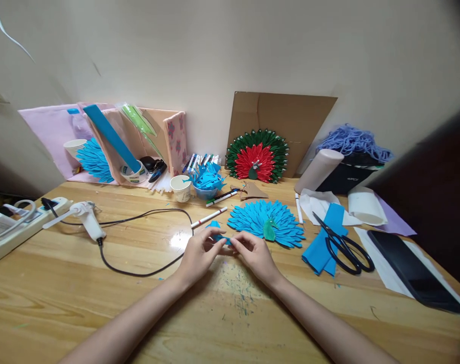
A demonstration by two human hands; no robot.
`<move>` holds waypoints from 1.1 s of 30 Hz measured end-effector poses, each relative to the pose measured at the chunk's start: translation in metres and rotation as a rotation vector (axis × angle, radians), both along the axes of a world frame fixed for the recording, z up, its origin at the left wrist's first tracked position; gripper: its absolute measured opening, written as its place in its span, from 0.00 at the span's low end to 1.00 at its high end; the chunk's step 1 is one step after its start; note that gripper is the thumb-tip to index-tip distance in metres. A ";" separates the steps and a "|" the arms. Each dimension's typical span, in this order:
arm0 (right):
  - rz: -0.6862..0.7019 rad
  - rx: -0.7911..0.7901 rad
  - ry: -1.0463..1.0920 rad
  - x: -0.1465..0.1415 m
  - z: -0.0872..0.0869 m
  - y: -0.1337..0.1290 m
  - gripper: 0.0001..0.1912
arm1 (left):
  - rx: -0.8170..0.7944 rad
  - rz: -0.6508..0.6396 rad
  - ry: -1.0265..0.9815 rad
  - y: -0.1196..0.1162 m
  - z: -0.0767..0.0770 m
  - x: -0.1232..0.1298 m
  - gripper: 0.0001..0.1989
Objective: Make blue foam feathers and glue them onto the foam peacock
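At the middle of the pale wooden tabletop (169, 323): two bare hands meet over a small bright blue strip of paper-like material (227, 241), fingertips close together.

Left hand (199, 255): the thumb and forefinger clamp the strip's left part; a further bit of blue shows behind the knuckles, and whether it belongs to the same piece cannot be told.

Right hand (258, 255): the fingers pinch together on the strip's right end. Uneven pressure between the two hands could crease or tear so slight a piece.

Layered bright blue feathered fan (248, 218): it lies just beyond the right hand, a green bird-shaped cutout (269, 231) on its front. A forward swing of the knuckles could bend its lower tips.

Black looped cord (139, 275): it runs from a white gun-shaped tool (89, 222) and passes close behind the left hand. A snagged wrist could tug the tool over.

Large black-handled scissors (339, 242): they rest across folded blue strips (316, 253), right of the fan. A careless sweep of the right arm could drag both.

Small blue bowl (205, 193): heaped with cut blue pieces (207, 176), it could spill if knocked.
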State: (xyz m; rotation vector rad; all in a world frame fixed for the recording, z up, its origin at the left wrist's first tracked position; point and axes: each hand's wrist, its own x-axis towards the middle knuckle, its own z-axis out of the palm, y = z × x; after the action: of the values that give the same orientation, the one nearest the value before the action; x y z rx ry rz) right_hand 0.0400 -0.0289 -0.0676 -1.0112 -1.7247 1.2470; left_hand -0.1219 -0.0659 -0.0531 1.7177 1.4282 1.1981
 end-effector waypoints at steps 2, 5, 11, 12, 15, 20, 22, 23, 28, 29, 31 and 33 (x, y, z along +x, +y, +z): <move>0.028 -0.023 0.025 0.000 -0.002 0.001 0.11 | 0.158 -0.043 0.159 0.001 -0.001 -0.004 0.13; 0.069 -0.039 0.060 0.000 -0.004 0.001 0.11 | 0.325 -0.105 0.337 0.003 -0.002 -0.008 0.11; 0.082 -0.009 0.055 0.001 0.000 0.000 0.11 | 0.369 -0.088 0.418 0.005 -0.003 -0.009 0.10; 0.085 -0.011 0.059 0.001 0.001 -0.001 0.11 | 0.358 -0.082 0.414 0.005 -0.004 -0.009 0.10; 0.093 -0.019 0.057 0.001 0.004 -0.001 0.11 | 0.325 -0.071 0.379 0.005 -0.004 -0.009 0.09; 0.042 -0.014 0.037 0.000 0.002 -0.001 0.10 | 0.261 -0.054 0.318 0.005 -0.005 -0.009 0.09; 0.011 0.012 0.035 0.001 0.001 -0.001 0.09 | 0.227 -0.057 0.283 0.004 -0.004 -0.008 0.09; 0.002 0.027 0.035 0.001 0.000 -0.001 0.10 | 0.214 -0.059 0.268 0.004 -0.004 -0.008 0.09; 0.008 0.079 0.012 0.002 0.001 -0.003 0.09 | 0.181 -0.060 0.268 0.003 -0.003 -0.006 0.09; 0.006 0.089 0.008 0.002 0.001 -0.004 0.09 | 0.178 -0.061 0.270 0.003 -0.003 -0.006 0.09; -0.003 0.109 0.004 0.001 0.001 -0.004 0.08 | 0.175 -0.062 0.271 0.002 -0.002 -0.005 0.09; -0.010 0.122 0.000 0.001 0.001 -0.004 0.08 | 0.180 -0.060 0.275 0.002 -0.002 -0.005 0.09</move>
State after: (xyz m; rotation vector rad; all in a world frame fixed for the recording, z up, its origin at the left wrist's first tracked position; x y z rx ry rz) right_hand 0.0407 -0.0330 -0.0663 -0.9467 -1.7716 1.1211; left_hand -0.1270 -0.0643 -0.0550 2.1014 1.4476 1.1192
